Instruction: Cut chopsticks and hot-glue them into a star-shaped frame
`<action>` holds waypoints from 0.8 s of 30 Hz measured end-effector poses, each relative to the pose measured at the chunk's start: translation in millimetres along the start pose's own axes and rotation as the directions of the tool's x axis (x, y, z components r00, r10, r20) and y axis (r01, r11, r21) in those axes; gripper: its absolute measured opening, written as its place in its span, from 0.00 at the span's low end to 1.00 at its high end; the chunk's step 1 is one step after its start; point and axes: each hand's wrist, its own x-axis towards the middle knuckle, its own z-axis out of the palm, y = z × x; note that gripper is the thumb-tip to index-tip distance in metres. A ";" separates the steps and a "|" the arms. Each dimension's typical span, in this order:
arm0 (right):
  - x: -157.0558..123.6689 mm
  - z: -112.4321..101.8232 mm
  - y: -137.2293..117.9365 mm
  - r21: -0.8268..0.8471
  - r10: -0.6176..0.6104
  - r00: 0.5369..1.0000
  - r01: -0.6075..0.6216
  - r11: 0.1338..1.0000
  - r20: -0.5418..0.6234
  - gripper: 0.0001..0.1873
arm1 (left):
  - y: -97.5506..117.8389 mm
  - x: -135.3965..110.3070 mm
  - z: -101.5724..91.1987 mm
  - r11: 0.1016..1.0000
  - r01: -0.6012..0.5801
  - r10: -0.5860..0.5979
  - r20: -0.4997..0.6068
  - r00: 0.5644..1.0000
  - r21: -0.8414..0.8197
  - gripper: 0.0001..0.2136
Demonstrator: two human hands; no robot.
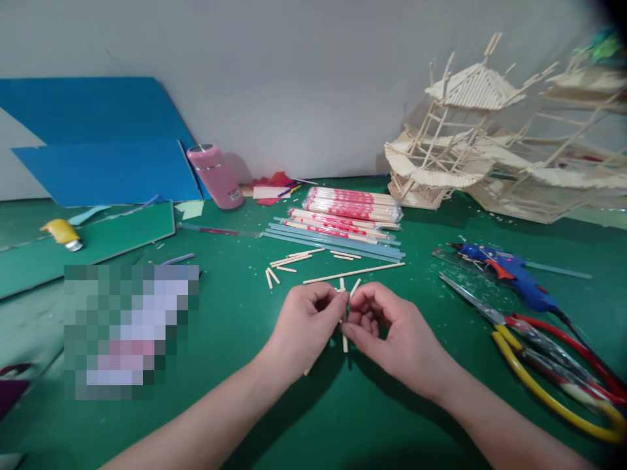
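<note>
A pink flask (218,177) stands at the worktop's (235,294) rear left. The grip of the left hand (308,323) pinches short wooden sticks (345,343), located between both hands; the grip of the right hand (394,329) narrowly holds the same sticks. Scissors (500,320) and glue gun (516,269) lie rightmost.

Left hand (307,324), right hand (399,336) | pinching short sticks (345,343) | green tabletop (235,300)
</note>
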 end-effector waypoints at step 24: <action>2.0 -30.8 19.3 -0.523 0.172 0.948 -0.008 0.853 0.266 0.06 | -43.7 -14.5 -1.4 0.766 -0.282 0.280 0.095 0.955 0.578 0.08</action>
